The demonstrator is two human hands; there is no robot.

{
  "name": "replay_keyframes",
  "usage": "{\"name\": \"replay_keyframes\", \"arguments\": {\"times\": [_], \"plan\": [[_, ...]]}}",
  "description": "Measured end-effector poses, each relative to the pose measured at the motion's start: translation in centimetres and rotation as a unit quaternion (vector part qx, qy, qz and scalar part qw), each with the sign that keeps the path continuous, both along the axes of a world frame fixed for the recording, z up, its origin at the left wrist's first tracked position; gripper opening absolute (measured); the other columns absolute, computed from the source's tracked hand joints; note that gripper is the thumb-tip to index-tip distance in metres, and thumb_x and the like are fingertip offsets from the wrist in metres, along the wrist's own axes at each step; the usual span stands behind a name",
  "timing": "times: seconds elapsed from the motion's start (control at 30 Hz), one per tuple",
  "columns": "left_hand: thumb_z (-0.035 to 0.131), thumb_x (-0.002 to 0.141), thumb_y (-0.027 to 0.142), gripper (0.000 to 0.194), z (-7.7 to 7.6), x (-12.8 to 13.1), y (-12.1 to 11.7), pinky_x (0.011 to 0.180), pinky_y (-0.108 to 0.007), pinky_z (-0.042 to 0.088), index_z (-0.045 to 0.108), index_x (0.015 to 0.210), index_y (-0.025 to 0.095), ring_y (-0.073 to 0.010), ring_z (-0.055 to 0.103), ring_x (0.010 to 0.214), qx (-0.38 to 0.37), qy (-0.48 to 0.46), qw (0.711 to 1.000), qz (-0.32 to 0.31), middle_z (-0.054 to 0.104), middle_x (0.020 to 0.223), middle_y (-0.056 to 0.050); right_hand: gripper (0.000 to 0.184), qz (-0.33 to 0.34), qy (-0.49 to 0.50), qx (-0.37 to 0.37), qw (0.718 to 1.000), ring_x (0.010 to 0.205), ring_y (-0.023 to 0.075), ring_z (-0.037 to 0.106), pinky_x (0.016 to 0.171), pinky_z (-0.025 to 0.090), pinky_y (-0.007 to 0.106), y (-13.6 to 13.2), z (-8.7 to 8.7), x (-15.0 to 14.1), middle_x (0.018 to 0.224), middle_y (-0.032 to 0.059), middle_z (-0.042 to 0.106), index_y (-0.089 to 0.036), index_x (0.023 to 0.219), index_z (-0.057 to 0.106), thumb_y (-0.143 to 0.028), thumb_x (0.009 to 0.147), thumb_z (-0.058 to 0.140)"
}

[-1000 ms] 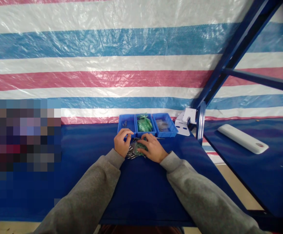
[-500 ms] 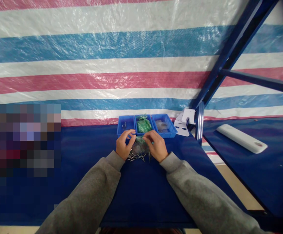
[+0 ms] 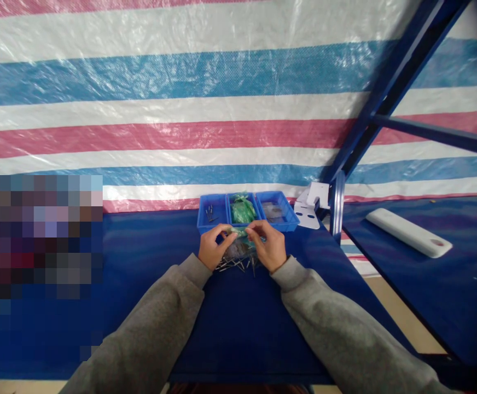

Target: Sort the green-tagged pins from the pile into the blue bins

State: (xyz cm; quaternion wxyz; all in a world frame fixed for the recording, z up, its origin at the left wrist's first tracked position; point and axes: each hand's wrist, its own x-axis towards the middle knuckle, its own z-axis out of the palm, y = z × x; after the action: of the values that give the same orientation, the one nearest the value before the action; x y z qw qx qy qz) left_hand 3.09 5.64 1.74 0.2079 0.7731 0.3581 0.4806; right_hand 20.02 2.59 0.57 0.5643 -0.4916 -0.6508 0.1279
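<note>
Bins (image 3: 246,210) hold screws (image 3: 209,212), green bags (image 3: 242,209).

Bare hands (image 3: 242,249); both arms in grey, seemingly fleece, long sleeves (image 3: 148,334).

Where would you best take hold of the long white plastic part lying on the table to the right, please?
Probably around the middle of the long white plastic part, coming from above with fingers across its narrow width. It lies flat and slanted on the right-hand table, with nothing beside it, and its long sides look parallel. The rounded end with the hole seems less easy to pinch.
</note>
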Motion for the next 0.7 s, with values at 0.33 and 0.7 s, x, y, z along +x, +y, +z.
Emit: {"name": "replay_keyframes", "arguments": {"times": [0.33, 0.7], "plan": [[0.061, 0.083, 0.030, 0.016, -0.22, -0.22, 0.03, 0.071, -0.026, 0.051, 0.068, 0.083, 0.016, -0.0151, 0.065, 0.072, 0.002, -0.028, 1.000, 0.014, 0.071, 0.079, -0.003, 0.022, 0.061, -0.103, -0.018, 0.993, 0.061, 0.0141, 0.055, 0.060, 0.043, 0.026, -0.19, 0.96, 0.09, 0.072, 0.0023, 0.061, -0.018, 0.083, 0.061, -0.036, 0.090, 0.049], [0.063, 0.081, 0.029, 0.032, 0.07, 0.11, -0.30, 0.077, -0.027, 0.053, 0.058, 0.111, 0.017, -0.0144, 0.066, 0.077, -0.015, -0.057, 0.998, -0.022, 0.068, 0.091, -0.006, 0.025, 0.031, -0.077, -0.025, 0.996, 0.059, 0.0144, 0.053, 0.058, 0.042, 0.026, 0.07, 0.80, 0.24, 0.063, 0.0005, 0.057, -0.019, 0.071, 0.058, -0.035, 0.088, 0.052]]}}
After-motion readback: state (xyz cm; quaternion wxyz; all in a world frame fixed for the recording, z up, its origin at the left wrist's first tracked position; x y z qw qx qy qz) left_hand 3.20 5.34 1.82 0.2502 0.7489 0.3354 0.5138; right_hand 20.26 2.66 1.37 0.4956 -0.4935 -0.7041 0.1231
